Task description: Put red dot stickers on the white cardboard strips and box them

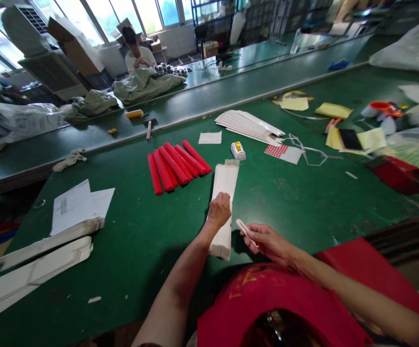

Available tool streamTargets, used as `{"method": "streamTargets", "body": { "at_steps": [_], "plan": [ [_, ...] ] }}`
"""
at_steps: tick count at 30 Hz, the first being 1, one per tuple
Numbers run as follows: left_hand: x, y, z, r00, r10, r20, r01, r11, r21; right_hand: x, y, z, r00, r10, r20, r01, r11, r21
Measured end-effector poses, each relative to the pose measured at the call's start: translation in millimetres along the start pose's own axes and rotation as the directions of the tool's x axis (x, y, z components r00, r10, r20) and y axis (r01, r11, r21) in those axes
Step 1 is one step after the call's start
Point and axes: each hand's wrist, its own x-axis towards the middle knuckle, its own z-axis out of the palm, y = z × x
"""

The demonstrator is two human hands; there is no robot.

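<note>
In front of me on the green table lies a long pleated strip of white paper (225, 176), its folds showing at both ends. My left hand (219, 210) is closed over its middle, fingers curled at the right edge; what lies under the fingertips is hidden. Just to the right, my right hand (265, 241) pinches a small flat pale stick with a rounded end (242, 225), held apart from the paper. Beyond the strip sits a small white and yellow tape dispenser (237, 150). Several red pleated bundles (173, 164) lie to its left.
Fanned white folded strips (247, 124) and a sheet of red dots (283, 153) lie at the back. White papers (79, 205) and white folded stacks (39, 279) are at left. Yellow pieces (334, 111) and a red bag (404, 173) lie right. Another person (139, 55) sits far off.
</note>
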Motion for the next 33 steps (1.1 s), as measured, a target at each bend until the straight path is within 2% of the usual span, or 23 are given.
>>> {"method": "streamTargets", "body": {
  "at_steps": [4, 9, 12, 15, 19, 22, 33],
  "plan": [
    [1, 0, -3.0, 1.000, -0.015, 0.004, 0.016, 1.000, -0.023, 6, -9, -7, 0.996, -0.056, -0.066, 0.056, 0.998, 0.000],
    [2, 0, -6.2, 0.999, -0.032, 0.016, 0.032, 0.999, -0.024, 22, -13, -19, 0.960, -0.086, -0.267, 0.037, 0.982, -0.183],
    [2, -1, -5.6, 0.999, -0.030, 0.016, 0.031, 0.999, -0.033, 33, -13, -24, 0.916, -0.112, -0.386, -0.001, 0.960, -0.281],
    [3, -3, -3.8, 1.000, -0.027, 0.015, 0.028, 0.998, -0.056, 41, -12, -26, 0.852, -0.171, -0.495, -0.020, 0.934, -0.357],
    [4, -5, -3.6, 0.998, -0.049, 0.036, 0.051, 0.995, -0.082, 48, -11, -30, 0.771, -0.258, -0.582, -0.007, 0.911, -0.413],
    [5, -5, -5.5, 0.997, -0.061, 0.047, 0.065, 0.994, -0.088, 52, -9, -32, 0.749, -0.273, -0.604, 0.008, 0.915, -0.404],
    [9, -7, -7.7, 0.996, -0.072, 0.045, 0.078, 0.987, -0.139, 59, -8, -23, 0.815, -0.386, -0.433, 0.087, 0.819, -0.567]
  ]
}}
